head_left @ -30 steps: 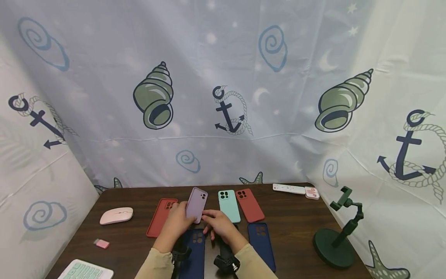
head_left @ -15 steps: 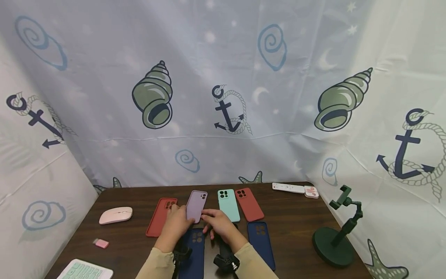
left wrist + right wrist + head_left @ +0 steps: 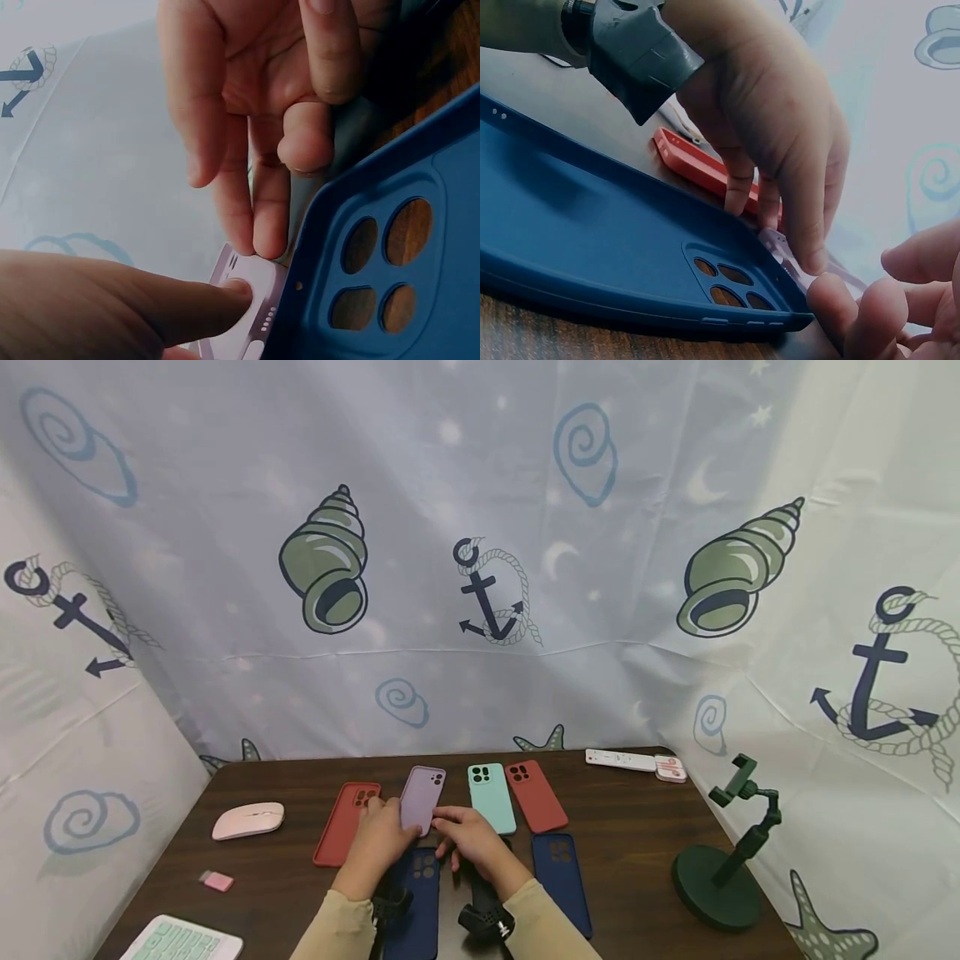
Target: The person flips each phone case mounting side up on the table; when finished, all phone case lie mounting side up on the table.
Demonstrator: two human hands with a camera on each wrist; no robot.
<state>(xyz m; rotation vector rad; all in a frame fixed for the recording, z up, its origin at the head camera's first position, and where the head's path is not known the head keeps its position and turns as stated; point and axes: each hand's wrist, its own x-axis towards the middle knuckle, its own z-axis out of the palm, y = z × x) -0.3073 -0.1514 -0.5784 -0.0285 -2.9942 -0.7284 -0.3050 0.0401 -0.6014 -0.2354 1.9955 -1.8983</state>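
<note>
My left hand [image 3: 375, 839] grips a lilac phone case [image 3: 422, 800] by its lower left part. In the left wrist view, its thumb [image 3: 225, 307] presses on the inner face of the lilac case [image 3: 259, 281]. From the other side, my right hand [image 3: 476, 842] reaches with two fairly straight fingers, tips right at the case's edge; its other fingers bend loosely. Under my left wrist lies a navy phone case [image 3: 420, 902], whose camera cutouts show large in both wrist views. A red phone case [image 3: 345, 827] lies just beyond my left hand.
Mint [image 3: 491, 800] and red [image 3: 537, 797] cases lie behind my right hand, another navy case [image 3: 562, 885] to its right. A mouse [image 3: 248, 821], pink USB stick [image 3: 217, 881] and keyboard [image 3: 183, 941] are left. A green stand [image 3: 717, 887] and white remote [image 3: 620, 761] are right.
The far end of the lilac case has dipped slightly toward the table. Both hands stay almost in place, and the head view has shifted a little.
</note>
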